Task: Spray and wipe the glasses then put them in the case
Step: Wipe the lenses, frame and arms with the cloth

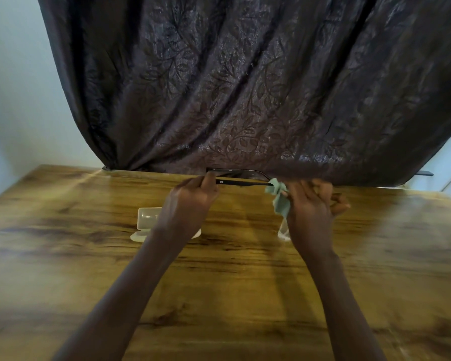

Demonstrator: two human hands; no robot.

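Observation:
Black-framed glasses (238, 182) are held up over the far part of the wooden table (219, 282). My left hand (193, 196) pinches their left end. My right hand (313, 201) grips a pale green cloth (280, 198) that is pressed against the right end of the glasses. A pale, open glasses case (147, 221) lies on the table below my left wrist, partly hidden by it. A small clear object, perhaps the spray bottle (283, 231), stands behind my right wrist and is mostly hidden.
A dark floral curtain (245, 87) hangs right behind the table's far edge, close to the glasses. Light walls show at the left and right. The view is blurred by motion.

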